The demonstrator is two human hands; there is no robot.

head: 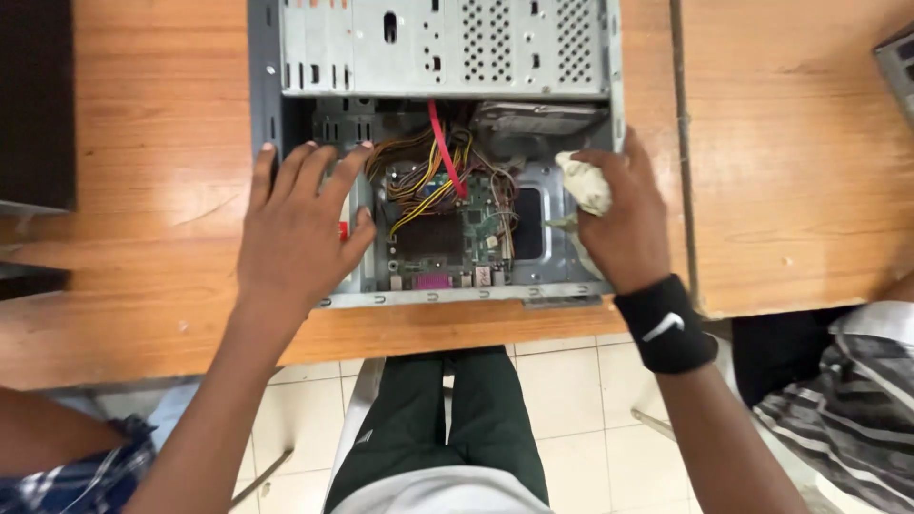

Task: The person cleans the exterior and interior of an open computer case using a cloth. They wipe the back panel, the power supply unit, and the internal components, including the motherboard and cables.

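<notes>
An opened grey computer case (pixel 590 286) lies on a wooden table (pixel 143 190), showing a green motherboard (pixel 457 233), a bundle of yellow and black wires (pixel 419 176) and a red flat cable (pixel 446 152). My left hand (pixel 300 224) lies flat with spread fingers on the case's left edge. At the right inside of the case, my right hand (pixel 624 224) is closed around a crumpled white cloth (pixel 584 183). A black wristband (pixel 665 324) sits on my right wrist.
A perforated metal drive bay (pixel 447 43) covers the far part of the case. A second wooden table (pixel 800 143) adjoins on the right. Other people sit at the lower left (pixel 57 457) and lower right (pixel 847 400). A dark object (pixel 36 105) stands at the far left.
</notes>
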